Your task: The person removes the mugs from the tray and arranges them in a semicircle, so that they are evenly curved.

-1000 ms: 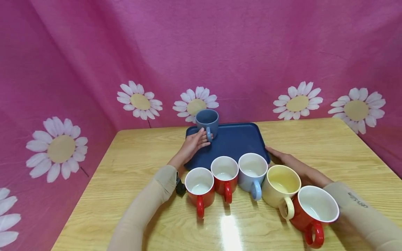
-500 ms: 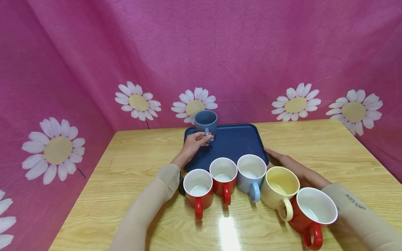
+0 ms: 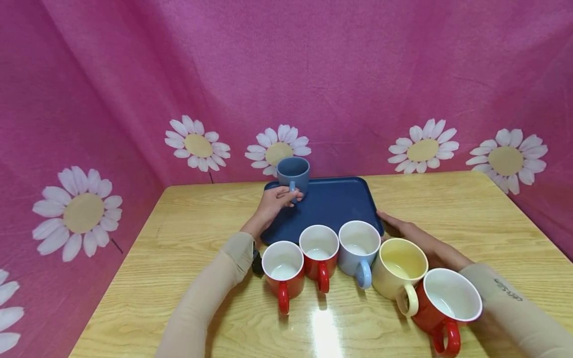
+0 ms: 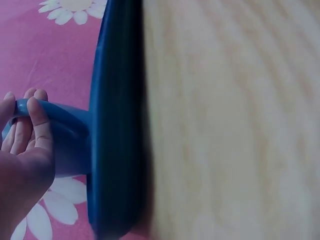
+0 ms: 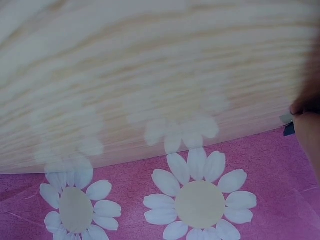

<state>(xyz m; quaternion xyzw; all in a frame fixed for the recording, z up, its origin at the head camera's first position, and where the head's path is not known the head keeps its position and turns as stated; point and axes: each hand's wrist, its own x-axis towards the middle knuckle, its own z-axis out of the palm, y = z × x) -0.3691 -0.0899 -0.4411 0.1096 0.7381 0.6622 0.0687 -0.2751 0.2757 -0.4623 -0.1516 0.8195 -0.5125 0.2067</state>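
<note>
A blue-grey mug point(image 3: 299, 180) stands upright at the far left corner of the dark blue tray point(image 3: 340, 204). My left hand point(image 3: 268, 205) pinches its handle between thumb and fingers, which also shows in the left wrist view, where the fingers point(image 4: 41, 125) lie around the handle. At the tray's right edge, my right hand point(image 3: 416, 233) rests with extended fingers along the side; a mug partly hides it. In the right wrist view only a bit of that hand point(image 5: 309, 137) shows at the right border.
In front of the tray several mugs stand in a curved row: a red mug point(image 3: 293, 286), another red mug point(image 3: 315, 266), a light blue mug point(image 3: 351, 261), a cream mug point(image 3: 387, 278) and a larger red mug point(image 3: 427, 308). A pink curtain point(image 3: 340, 89) hangs behind the wooden table point(image 3: 188, 238).
My left hand has turned over and its fingers have closed around the mug's handle. The handle has swung slightly to the left. My right hand stays at the tray's edge.
</note>
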